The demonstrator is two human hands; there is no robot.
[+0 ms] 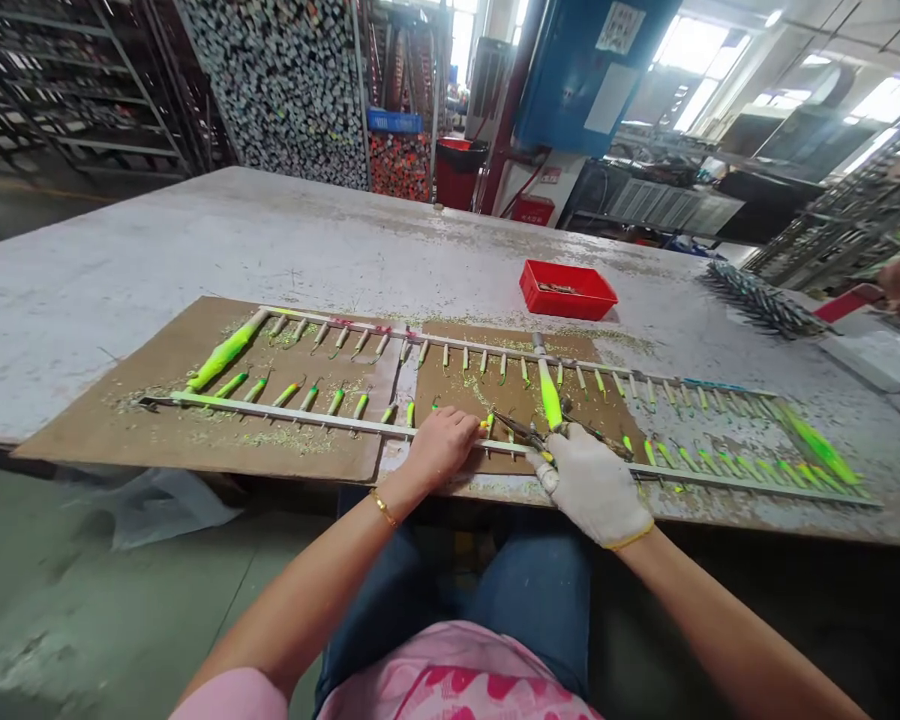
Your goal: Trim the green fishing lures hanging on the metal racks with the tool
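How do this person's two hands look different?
The left hand is bare; the right hand wears a white, yellow-edged glove. A gold-coloured bracelet circles the left wrist, while none shows on the right. The right hand holds a pliers-like tool; the left shows no tool. Both are at the near rail.

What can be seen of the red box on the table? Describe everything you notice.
The red box is rectangular, open-topped and looks like plastic. It stands upright on the pale, worn table, beyond the long frame. Thin pieces lie inside, too small to identify. Neither the left hand nor the right hand touches it.
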